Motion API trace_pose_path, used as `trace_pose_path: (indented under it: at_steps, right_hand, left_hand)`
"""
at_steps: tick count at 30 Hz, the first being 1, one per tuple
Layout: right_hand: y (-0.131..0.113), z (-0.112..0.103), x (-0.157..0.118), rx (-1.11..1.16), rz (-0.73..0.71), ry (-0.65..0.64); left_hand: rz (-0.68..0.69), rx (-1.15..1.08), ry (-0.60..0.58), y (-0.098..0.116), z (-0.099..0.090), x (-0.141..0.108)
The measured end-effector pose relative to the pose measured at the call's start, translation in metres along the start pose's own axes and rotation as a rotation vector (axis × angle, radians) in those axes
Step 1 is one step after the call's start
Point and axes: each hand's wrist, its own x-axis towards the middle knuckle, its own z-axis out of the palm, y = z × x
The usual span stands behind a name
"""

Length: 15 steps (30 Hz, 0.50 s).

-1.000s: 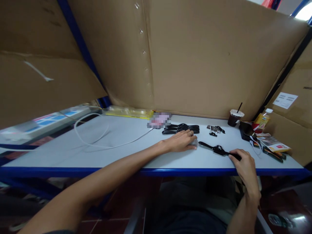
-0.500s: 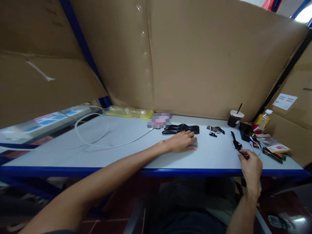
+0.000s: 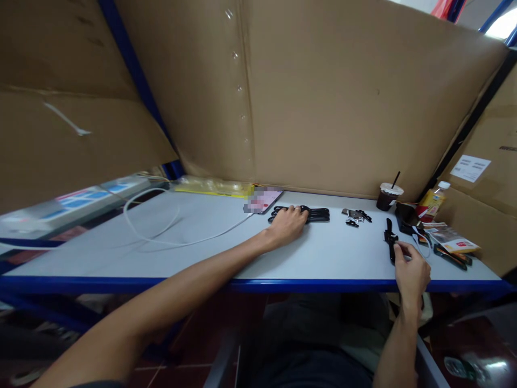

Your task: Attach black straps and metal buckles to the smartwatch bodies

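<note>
Several black two-handled spokeshaves [image 3: 321,214] lie side by side near the back of the table. My left hand [image 3: 287,225] rests over their left and middle parts, its fingers bent down onto them and close together; the fingertips are partly hidden. At the right, one single black spokeshave [image 3: 390,237] points away from me. My right hand [image 3: 412,269] pinches it near its middle with thumb and forefinger. Between the two lies a small pile of metal and black parts [image 3: 356,216], touched by neither hand.
A lidded cup with straw [image 3: 388,196], a yellow drink bottle [image 3: 435,200], a black box [image 3: 405,217] and a packet [image 3: 454,238] crowd the right side. A white cable [image 3: 189,243] runs to a phone [image 3: 264,200]. Cardboard [image 3: 315,97] walls the back.
My left hand has slid left along the spokeshaves, and its fingers have drawn in. My right hand has shifted from the near handle to the middle of the single spokeshave, which has turned slightly.
</note>
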Motion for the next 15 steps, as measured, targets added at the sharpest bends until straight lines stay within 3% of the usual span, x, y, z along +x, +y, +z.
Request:
trace_pose_path:
  at_steps: [9,15]
  right_hand:
    - [0.000,0.000,0.000,-0.029,0.025,-0.035]
    - [0.000,0.000,0.000,-0.021,0.010,-0.015]
  left_hand:
    - [0.130,0.019,-0.044,0.005,-0.005,-0.001]
    - [0.247,-0.108,-0.049,0.012,-0.009,-0.005]
